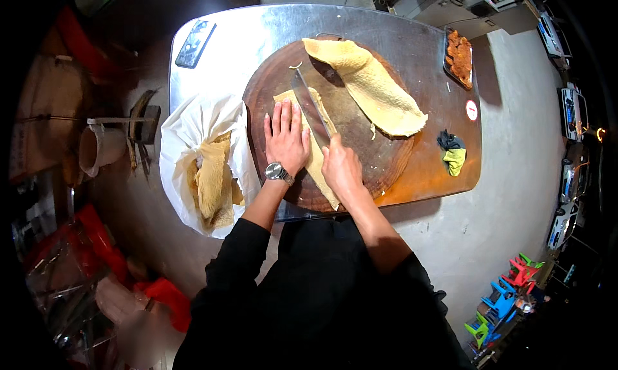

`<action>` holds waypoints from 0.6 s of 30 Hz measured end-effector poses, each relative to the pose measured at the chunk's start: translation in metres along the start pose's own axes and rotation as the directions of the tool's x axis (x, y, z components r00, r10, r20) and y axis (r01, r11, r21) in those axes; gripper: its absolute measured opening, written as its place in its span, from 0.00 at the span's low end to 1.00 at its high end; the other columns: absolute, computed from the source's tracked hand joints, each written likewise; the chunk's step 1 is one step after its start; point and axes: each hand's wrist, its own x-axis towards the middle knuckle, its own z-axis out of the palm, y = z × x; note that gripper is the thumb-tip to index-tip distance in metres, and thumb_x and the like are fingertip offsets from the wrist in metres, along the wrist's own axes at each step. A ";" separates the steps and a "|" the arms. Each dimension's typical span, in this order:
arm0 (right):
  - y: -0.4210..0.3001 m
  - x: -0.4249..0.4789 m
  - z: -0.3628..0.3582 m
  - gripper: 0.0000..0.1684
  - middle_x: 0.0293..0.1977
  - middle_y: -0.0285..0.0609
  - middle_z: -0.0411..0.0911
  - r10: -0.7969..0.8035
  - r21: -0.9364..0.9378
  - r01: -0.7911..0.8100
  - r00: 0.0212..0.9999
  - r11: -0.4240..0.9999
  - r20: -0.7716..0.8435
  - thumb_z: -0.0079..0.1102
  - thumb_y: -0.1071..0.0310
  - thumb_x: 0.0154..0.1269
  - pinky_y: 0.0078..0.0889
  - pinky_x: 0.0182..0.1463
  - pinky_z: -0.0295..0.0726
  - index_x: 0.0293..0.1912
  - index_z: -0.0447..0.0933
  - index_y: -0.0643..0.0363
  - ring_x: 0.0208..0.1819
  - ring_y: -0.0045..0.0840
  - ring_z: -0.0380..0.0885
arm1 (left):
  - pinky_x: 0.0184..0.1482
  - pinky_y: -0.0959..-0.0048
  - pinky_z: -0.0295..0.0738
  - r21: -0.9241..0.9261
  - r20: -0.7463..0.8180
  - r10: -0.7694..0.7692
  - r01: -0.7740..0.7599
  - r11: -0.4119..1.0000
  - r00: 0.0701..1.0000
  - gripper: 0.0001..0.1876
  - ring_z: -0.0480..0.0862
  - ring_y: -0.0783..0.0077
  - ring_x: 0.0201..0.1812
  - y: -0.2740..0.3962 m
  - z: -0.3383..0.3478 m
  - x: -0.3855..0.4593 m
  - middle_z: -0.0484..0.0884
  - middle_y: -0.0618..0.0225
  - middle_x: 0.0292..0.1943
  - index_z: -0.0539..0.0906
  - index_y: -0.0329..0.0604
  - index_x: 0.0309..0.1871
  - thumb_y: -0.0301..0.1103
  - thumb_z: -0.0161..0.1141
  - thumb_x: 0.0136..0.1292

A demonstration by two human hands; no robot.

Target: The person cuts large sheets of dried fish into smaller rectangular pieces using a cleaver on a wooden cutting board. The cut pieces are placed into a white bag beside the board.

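Note:
My left hand [285,141], with a metal-banded watch on the wrist, lies flat on a long, pale yellow, textured food sheet [316,169], its thumb apart from the fingers. In my right hand [342,165] is the handle of a broad kitchen knife [309,102]. Its blade runs lengthwise over the same sheet, beside my left fingers, pointing away from me. Both rest on a round wooden chopping board [357,143]. A larger yellow sheet [372,85] lies across the board's far right side and hangs slightly over its edge.
A white plastic bag [176,133] holding more sheets [212,177] sits left of the board. The metal table [415,71] also carries a phone [195,44], a tray of reddish-brown food [458,56] and a black-and-yellow cloth item [453,155]. Plastic chairs [499,300] stand far right.

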 end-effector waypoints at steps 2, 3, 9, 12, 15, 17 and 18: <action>0.001 0.001 0.003 0.14 0.38 0.73 0.84 -0.007 -0.021 0.007 1.000 1.000 -0.006 0.53 0.72 0.74 0.66 0.51 0.83 0.55 0.70 0.70 0.44 0.67 0.86 | 0.83 0.45 0.50 0.010 0.001 0.013 -0.013 1.000 1.000 0.34 0.57 0.53 0.85 0.002 0.005 -0.002 0.62 0.55 0.84 0.69 0.39 0.80 0.46 0.56 0.75; 0.003 0.000 0.011 0.14 0.39 0.73 0.85 -0.008 -0.020 0.008 1.000 1.000 -0.009 0.52 0.73 0.74 0.66 0.52 0.83 0.55 0.70 0.70 0.45 0.66 0.86 | 0.83 0.45 0.50 0.024 0.005 0.012 -0.012 1.000 1.000 0.34 0.57 0.53 0.85 -0.002 0.008 -0.004 0.62 0.54 0.84 0.69 0.39 0.80 0.46 0.56 0.75; 0.002 -0.022 -0.001 0.13 0.40 0.73 0.85 0.019 -0.032 -0.017 0.998 0.999 0.055 0.47 0.72 0.75 0.66 0.55 0.83 0.54 0.70 0.69 0.47 0.65 0.87 | 0.83 0.45 0.51 -0.028 -0.043 0.035 -0.036 0.999 0.998 0.35 0.59 0.50 0.84 -0.002 0.003 -0.004 0.63 0.51 0.83 0.70 0.38 0.79 0.44 0.58 0.72; 0.005 -0.014 0.004 0.13 0.39 0.72 0.85 0.002 0.000 -0.002 1.000 1.000 0.016 0.50 0.71 0.75 0.64 0.55 0.84 0.53 0.71 0.69 0.47 0.64 0.87 | 0.84 0.45 0.51 -0.087 -0.019 0.033 -0.035 0.996 0.999 0.35 0.59 0.48 0.84 0.005 0.004 -0.022 0.64 0.51 0.82 0.70 0.37 0.78 0.42 0.59 0.71; 0.013 -0.003 0.000 0.15 0.39 0.73 0.85 0.018 0.081 -0.016 0.999 0.997 -0.032 0.58 0.69 0.75 0.65 0.53 0.84 0.54 0.71 0.68 0.46 0.65 0.86 | 0.84 0.45 0.51 -0.099 -0.049 0.039 -0.043 0.994 0.998 0.35 0.60 0.48 0.83 0.003 0.005 -0.019 0.65 0.51 0.81 0.70 0.36 0.78 0.41 0.60 0.70; 0.019 -0.002 -0.010 0.16 0.40 0.73 0.85 0.054 0.196 -0.044 0.998 0.980 -0.044 0.60 0.68 0.75 0.65 0.52 0.84 0.55 0.71 0.67 0.46 0.66 0.86 | 0.84 0.45 0.51 -0.087 -0.058 0.021 -0.026 0.996 0.998 0.35 0.61 0.48 0.83 0.002 0.002 -0.019 0.66 0.51 0.80 0.70 0.37 0.78 0.40 0.60 0.70; 0.022 -0.001 -0.011 0.17 0.40 0.74 0.84 0.092 0.229 -0.072 0.993 0.971 -0.078 0.59 0.65 0.78 0.65 0.51 0.83 0.55 0.71 0.67 0.46 0.68 0.85 | 0.83 0.45 0.52 -0.079 -0.049 0.014 -0.018 0.997 0.999 0.34 0.61 0.47 0.83 0.005 0.001 -0.017 0.66 0.50 0.80 0.70 0.37 0.78 0.40 0.60 0.71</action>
